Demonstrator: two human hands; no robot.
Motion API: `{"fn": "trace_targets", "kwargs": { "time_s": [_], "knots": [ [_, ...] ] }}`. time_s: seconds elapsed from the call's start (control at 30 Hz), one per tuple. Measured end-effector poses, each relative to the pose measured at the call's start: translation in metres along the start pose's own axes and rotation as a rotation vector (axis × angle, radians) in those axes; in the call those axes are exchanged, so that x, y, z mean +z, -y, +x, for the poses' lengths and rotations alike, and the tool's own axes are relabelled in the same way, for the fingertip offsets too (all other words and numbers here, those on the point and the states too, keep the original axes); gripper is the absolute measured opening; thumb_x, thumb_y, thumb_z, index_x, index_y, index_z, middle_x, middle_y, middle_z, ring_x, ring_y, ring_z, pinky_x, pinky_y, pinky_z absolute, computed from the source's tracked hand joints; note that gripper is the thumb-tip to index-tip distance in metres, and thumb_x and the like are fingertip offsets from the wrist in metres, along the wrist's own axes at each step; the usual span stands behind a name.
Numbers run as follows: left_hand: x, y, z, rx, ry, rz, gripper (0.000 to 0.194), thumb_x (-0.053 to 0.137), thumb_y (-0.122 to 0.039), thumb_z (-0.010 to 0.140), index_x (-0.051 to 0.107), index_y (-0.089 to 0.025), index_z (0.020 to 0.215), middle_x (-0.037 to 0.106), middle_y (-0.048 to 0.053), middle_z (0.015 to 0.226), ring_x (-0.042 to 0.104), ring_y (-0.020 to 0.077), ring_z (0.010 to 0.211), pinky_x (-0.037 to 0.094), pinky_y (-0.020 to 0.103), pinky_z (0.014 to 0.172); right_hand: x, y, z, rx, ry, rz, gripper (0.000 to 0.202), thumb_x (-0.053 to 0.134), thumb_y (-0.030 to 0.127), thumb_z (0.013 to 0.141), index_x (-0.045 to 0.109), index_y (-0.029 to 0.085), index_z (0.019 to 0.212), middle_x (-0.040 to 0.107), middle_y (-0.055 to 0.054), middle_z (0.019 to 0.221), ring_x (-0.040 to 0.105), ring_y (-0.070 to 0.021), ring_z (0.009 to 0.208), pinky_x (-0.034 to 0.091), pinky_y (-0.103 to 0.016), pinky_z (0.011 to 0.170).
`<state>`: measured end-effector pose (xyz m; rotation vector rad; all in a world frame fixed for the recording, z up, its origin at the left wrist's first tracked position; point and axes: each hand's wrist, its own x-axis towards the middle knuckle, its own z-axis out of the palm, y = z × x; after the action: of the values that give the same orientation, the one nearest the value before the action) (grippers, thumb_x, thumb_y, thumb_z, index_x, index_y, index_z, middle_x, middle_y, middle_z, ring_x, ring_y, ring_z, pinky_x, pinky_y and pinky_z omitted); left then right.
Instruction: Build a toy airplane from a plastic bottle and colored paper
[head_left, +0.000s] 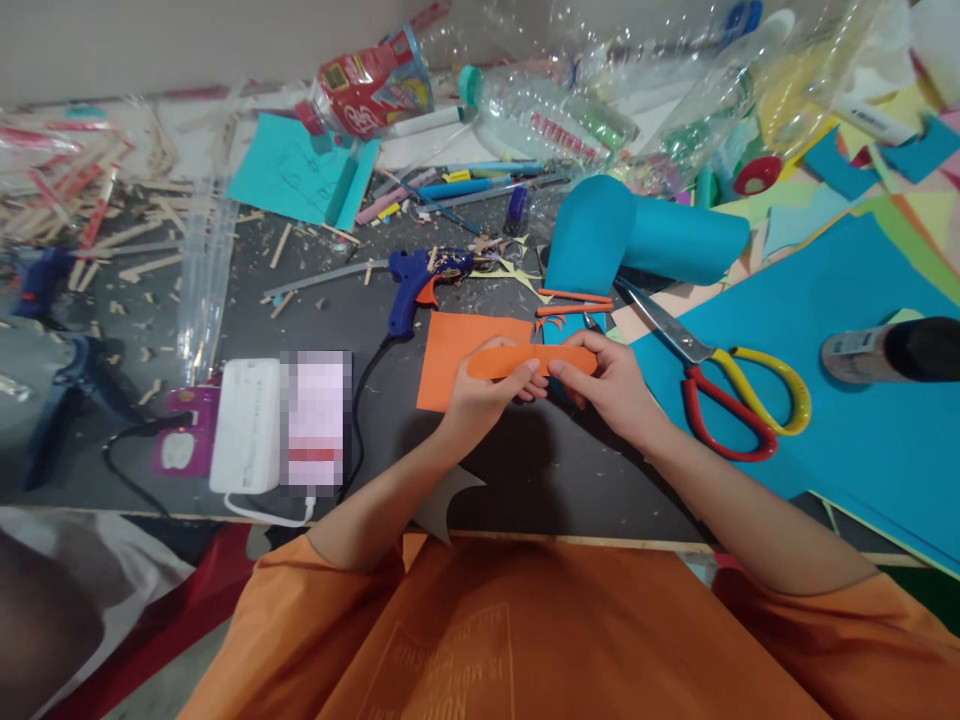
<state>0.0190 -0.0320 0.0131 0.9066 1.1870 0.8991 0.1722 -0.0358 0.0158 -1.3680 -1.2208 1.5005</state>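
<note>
Orange strip (510, 359) (paper) btwn hands (486, 393) (616, 382)

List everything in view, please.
Strip: one, orange, held centre
Sheet: one, orange, centre
Scissors: one, silver, red and yellow, right
Large paper: count unclear, blue, right
Curled paper: count unclear, blue, back right
Glue gun: one plain, blue, centre
White box: one, white, left
Purple box: one, purple, left
Phone: one, pinkish, left
Bottles: several, mostly clear, back
Pens: several, mixed, back
Sticks: many, pale, left
Scraps: many, mixed, scattered
Table: one, dark, beneath
Left hand: one, on strip
Right hand: one, on strip
</note>
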Motion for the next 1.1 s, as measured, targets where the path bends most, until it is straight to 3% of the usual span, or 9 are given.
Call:
{"fn": "trace_targets", "kwargs": {
  "time_s": [0.2,0.33,0.47,0.6,0.83,1.1],
  "knots": [
    [0.000,0.000,0.000,-0.018,-0.016,0.011,0.020,0.070,-0.031,0.068,0.054,-0.020,0.066,0.068,-0.002,0.054,0.063,0.0114,0.045,0.052,0.023,0.048,-0.001,-0.003,0.001,-0.041,-0.026,0.003,0.022,0.069,0.034,0.070,0.052,0.021,0.064,0.041,0.008,0.048,0.034,-0.0068,0.041,0.025,-0.023,0.040],
    [0.002,-0.002,-0.003,-0.019,-0.015,-0.008,0.025,0.070,-0.036,0.068,0.050,-0.021,0.066,0.067,-0.003,0.053,0.064,0.0132,0.045,0.054,0.025,0.048,0.000,-0.008,0.001,0.025,0.003,0.133,0.029,0.073,0.043,0.069,0.055,0.020,0.069,0.041,0.009,0.046,0.033,-0.0063,0.040,0.025,-0.023,0.040],
    [0.005,-0.003,-0.006,-0.027,-0.019,-0.038,0.027,0.069,-0.038,0.071,0.047,-0.022,0.068,0.067,-0.002,0.053,0.067,0.0164,0.048,0.054,0.026,0.047,0.007,-0.015,-0.001,0.020,0.063,0.245,0.038,0.065,0.052,0.078,0.051,0.020,0.063,0.045,0.007,0.047,0.038,-0.0069,0.041,0.030,-0.023,0.043],
    [0.007,-0.001,-0.008,-0.009,0.042,-0.040,0.027,0.066,-0.040,0.074,0.048,-0.021,0.067,0.068,0.000,0.055,0.068,0.0166,0.049,0.055,0.026,0.048,0.011,-0.021,-0.003,-0.062,0.103,0.228,0.043,0.058,0.049,0.086,0.048,0.020,0.056,0.045,0.005,0.048,0.042,-0.0087,0.046,0.035,-0.025,0.048],
    [0.004,0.000,-0.007,-0.039,0.102,-0.068,0.025,0.058,-0.044,0.077,0.050,-0.021,0.073,0.069,0.000,0.058,0.067,0.0159,0.051,0.056,0.028,0.052,0.007,-0.014,-0.005,-0.063,-0.038,0.084,0.039,0.062,0.051,0.081,0.050,0.021,0.060,0.047,0.004,0.048,0.042,-0.0100,0.044,0.033,-0.026,0.046],
    [0.005,0.003,-0.004,0.004,0.086,0.014,0.027,0.057,-0.046,0.075,0.052,-0.020,0.071,0.066,0.001,0.057,0.065,0.0159,0.050,0.054,0.028,0.050,0.007,-0.010,-0.005,-0.079,-0.078,0.038,0.043,0.061,0.052,0.080,0.047,0.021,0.054,0.046,0.004,0.044,0.040,-0.0092,0.041,0.033,-0.026,0.044]
  ]
}}
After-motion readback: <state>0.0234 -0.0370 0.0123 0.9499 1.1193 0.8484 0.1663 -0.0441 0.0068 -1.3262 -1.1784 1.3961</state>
